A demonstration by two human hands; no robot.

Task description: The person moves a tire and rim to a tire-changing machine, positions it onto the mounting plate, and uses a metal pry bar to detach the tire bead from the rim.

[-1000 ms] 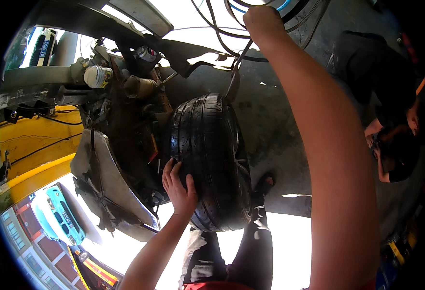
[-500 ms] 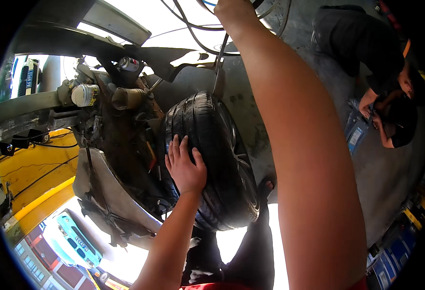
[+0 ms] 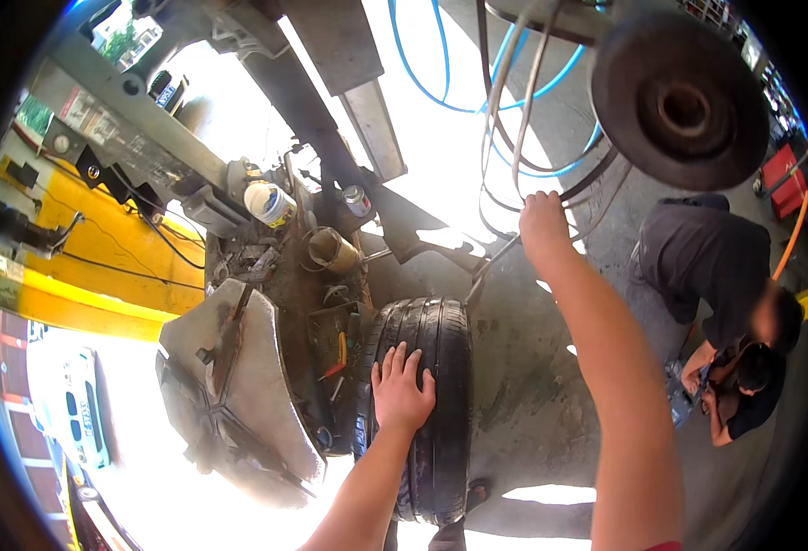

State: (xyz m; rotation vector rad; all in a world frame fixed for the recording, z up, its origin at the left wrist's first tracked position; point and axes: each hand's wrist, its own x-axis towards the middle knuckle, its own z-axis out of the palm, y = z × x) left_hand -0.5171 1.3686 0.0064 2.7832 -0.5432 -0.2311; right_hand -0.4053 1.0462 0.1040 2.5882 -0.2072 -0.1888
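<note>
My left hand [image 3: 406, 395] lies on the tread of an upright black tyre [image 3: 445, 404], fingers stretched out and apart. My right hand [image 3: 543, 225] is raised, fingers curled round the upper end of a slanting metal lever [image 3: 494, 264], among dangling black and blue hoses [image 3: 402, 50]. A large dark disc [image 3: 643, 101] with a hub hangs above it. Left of the tyre are a curved metal plate [image 3: 192, 358] and a grimy machine bed holding orange-handled pliers [image 3: 339, 354], a white tub [image 3: 261, 207], a brown container [image 3: 326, 253] and a small can [image 3: 356, 200].
Two people in dark clothes [image 3: 698, 257] crouch at right, their hands together low over something. Behind them stands a red cabinet [image 3: 780, 184]. A yellow machine body [image 3: 110, 266] and metal beams [image 3: 119, 119] fill the upper left; a light-coloured car [image 3: 64, 386] is outside at lower left.
The view has tilted upward, bringing the disc and more hoses into sight; tyre and hands sit lower in the picture. My left hand stays on the tread, my right raised by the hoses.
</note>
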